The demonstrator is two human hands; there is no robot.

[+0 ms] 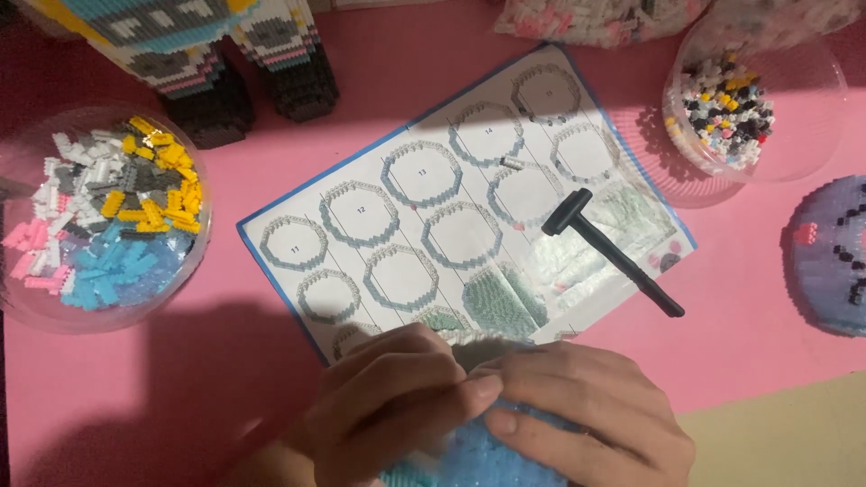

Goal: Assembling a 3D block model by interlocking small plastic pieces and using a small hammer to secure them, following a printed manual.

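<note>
The pale blue brick piece [487, 455] sits at the bottom edge, pinched between both hands — left hand [383, 401] curled over its left side, right hand [586, 410] clasped on its right. To the left stands a bowl [27, 302] of mixed bricks; above lies an instruction sheet [379, 225] with a black hammer [609, 250] — farther right, another bowl [812, 99].

two bare hands, left [383, 397] and right [591, 410]; no rings, no sleeves visible.
</note>
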